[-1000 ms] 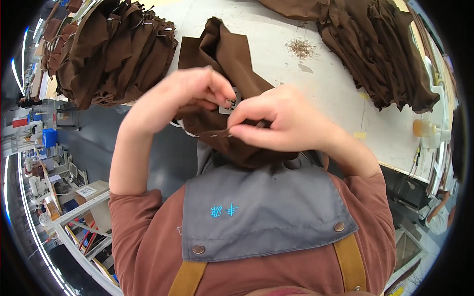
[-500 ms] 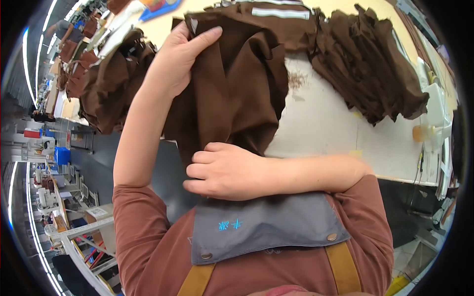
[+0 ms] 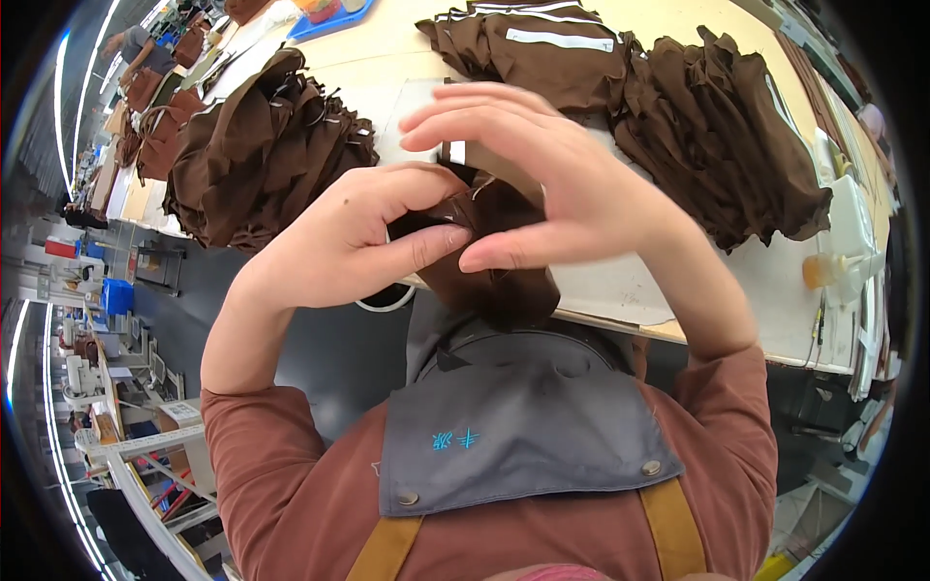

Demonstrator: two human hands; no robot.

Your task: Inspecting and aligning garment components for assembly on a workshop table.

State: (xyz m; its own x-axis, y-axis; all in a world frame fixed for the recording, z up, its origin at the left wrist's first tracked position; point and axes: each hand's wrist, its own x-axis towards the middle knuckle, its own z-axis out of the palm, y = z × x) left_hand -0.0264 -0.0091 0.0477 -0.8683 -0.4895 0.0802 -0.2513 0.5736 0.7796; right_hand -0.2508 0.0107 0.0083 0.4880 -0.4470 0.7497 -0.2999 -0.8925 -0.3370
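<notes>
Right now I have the brown cloth (image 3: 518, 290) bunched just beyond the grey apron (image 3: 528, 426), at the near edge of the pale surface (image 3: 610, 290) and between my two hands. My left hand (image 3: 354, 228), beyond the apron and to its left, has its grip pressed together, thumb and index finger pinching a fold of that cloth. My right hand (image 3: 576, 194), beyond the apron, has its grip spread wide, the thumb well apart from the arched fingers; I cannot tell whether the thumb tip touches the cloth. A small white tag (image 3: 457, 152) shows near the right fingers, farther from the apron than the pinched fold.

Farther out, I see a crumpled brown heap (image 3: 262, 155) beyond the apron to the left and a brown pile (image 3: 717, 145) beyond it to the right. Between the two, farther from the apron, lies a flatter brown stack (image 3: 552, 77) with white strips. I also make out a blue tray (image 3: 334, 24), far beyond the apron and leftward. An amber-filled container (image 3: 821, 271) is well to the apron's right. Far left of the apron, past the dark floor (image 3: 339, 358), is a blue bin (image 3: 117, 296).
</notes>
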